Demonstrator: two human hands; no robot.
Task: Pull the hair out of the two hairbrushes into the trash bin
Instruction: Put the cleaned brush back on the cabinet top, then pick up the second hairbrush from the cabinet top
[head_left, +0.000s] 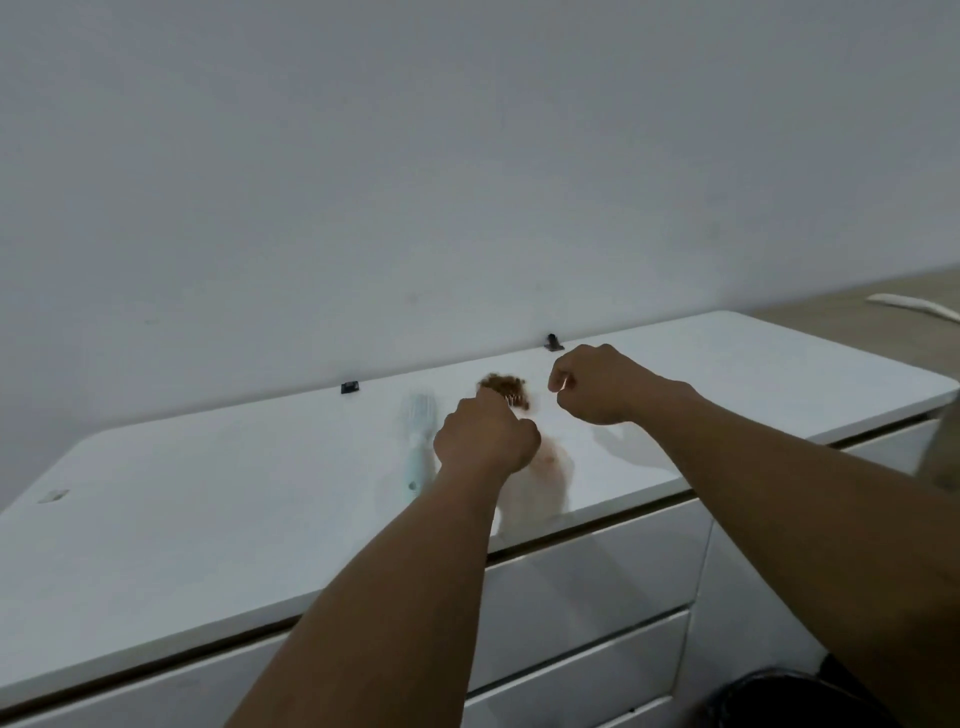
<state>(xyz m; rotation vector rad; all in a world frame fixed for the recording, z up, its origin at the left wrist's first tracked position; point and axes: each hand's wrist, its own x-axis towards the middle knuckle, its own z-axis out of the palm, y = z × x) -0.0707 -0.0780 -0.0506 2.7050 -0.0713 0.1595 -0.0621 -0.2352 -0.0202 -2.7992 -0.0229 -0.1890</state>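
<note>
My left hand (485, 436) is closed around a hairbrush whose head, matted with brown hair (505, 388), sticks out beyond my knuckles above the white dresser top (208, 499). To the right of that brush head, my right hand (602, 382) is curled with its fingertips pinched together; whether strands are between them is too fine to tell. A second, light blue hairbrush (418, 441) lies flat on the dresser just left of my left hand. A dark trash bin (779, 699) shows at the bottom right, below my right forearm.
The white dresser has several drawers (587, 582) on its front and stands against a plain white wall. Two small black clips (350, 387) (553, 343) sit at its back edge. A white object (914, 307) lies on the floor at far right.
</note>
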